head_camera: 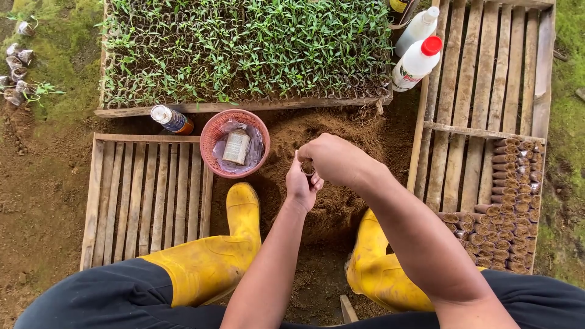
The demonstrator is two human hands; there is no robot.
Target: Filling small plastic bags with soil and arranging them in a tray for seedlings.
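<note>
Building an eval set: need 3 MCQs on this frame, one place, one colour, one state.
1. Where is the pink basket?
A. between the seedling tray and the left boot
B. on the right crate
C. on the grass

2. What colour is the cap of the nearer white bottle?
A. blue
B. red
C. green

3. What are the hands doing?
A. resting on the knees
B. gripping a spade
C. meeting at a small soil-filled pot

Key:
1 A, it sits below the seedling tray and above the left boot.
2 B, the cap is red.
3 C, left hand and right hand close on the small pot over the soil pile.
</note>
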